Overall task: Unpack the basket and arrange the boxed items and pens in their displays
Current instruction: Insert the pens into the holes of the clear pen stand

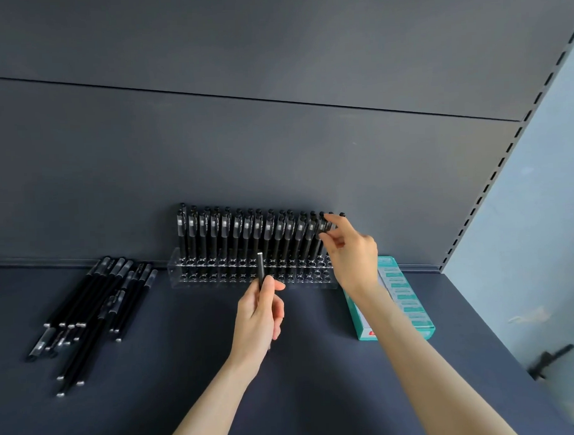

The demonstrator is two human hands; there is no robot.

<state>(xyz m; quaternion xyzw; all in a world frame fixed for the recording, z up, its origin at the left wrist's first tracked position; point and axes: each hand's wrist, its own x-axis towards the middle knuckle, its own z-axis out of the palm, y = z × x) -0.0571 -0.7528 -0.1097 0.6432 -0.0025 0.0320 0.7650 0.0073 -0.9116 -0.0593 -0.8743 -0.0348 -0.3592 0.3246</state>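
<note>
Left hand is gripping one pen upright before the clear rack; right hand is pinching a racked pen at the rack's right end.

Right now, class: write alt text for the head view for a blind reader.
The right hand pinches a pen at the right end of a clear rack of upright black pens; the left hand grips another pen. Loose pens lie left.

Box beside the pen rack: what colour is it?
The box is teal with a white panel; the head view shows it best.
</note>
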